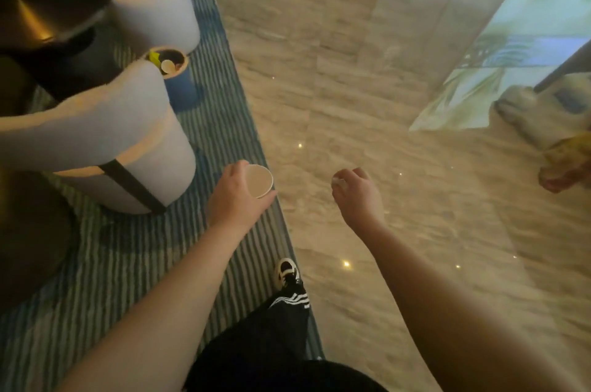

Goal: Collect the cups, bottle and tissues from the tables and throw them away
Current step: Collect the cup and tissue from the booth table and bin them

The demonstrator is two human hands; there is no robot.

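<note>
Two hands before us: our left hand (238, 196) grips a cup (259, 181) over the rug (134, 263); our right hand (356, 191) pinches a tissue (339, 182); the bin (179, 78) ahead holds another cup.

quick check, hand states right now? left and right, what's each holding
Left hand: gripping a paper cup by its side.
Right hand: fingers curled, pinching something small and white, maybe a tissue; too small to be sure.
</note>
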